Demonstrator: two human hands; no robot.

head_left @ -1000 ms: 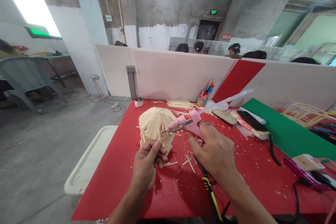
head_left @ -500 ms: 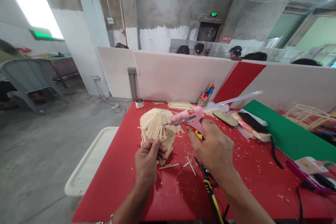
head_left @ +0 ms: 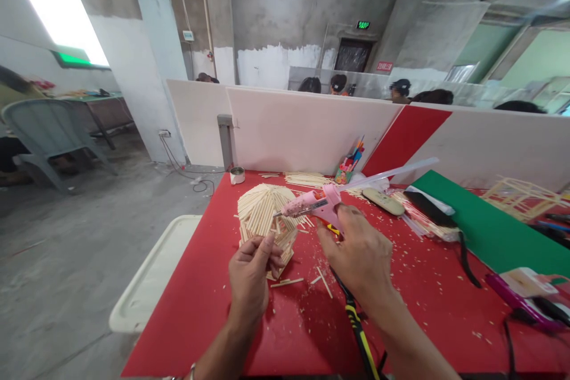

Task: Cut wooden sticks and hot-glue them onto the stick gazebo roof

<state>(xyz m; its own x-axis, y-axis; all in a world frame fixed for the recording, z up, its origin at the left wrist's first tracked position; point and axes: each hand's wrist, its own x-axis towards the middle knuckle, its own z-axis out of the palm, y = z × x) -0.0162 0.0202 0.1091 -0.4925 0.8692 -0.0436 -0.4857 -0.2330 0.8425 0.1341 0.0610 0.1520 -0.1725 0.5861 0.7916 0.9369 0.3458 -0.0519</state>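
My right hand [head_left: 363,252] is wrapped around the handle of a pink hot glue gun [head_left: 305,204], with a long clear glue stick [head_left: 392,174] running out of its back. The gun's metal nozzle points left, close to the front of a small round model [head_left: 258,205] built of pale wooden sticks with a cone-shaped roof. Below the nozzle, my left hand [head_left: 250,276] is closed in a pinch at the model's front, seemingly on a short wooden stick [head_left: 270,227]. Its fingers partly cover the model's lower wall.
Pliers with black and yellow handles [head_left: 361,332] lie below my right hand. Cut sticks [head_left: 287,282] and chips litter the red tabletop [head_left: 196,314]. Behind stand a round tin [head_left: 237,175], a pen cup [head_left: 344,173] and a white partition [head_left: 303,130]. At right is a green board [head_left: 485,225].
The glue gun and my right hand have shifted slightly left and down, the nozzle now a little lower by the model. My left hand stays nearly in place.
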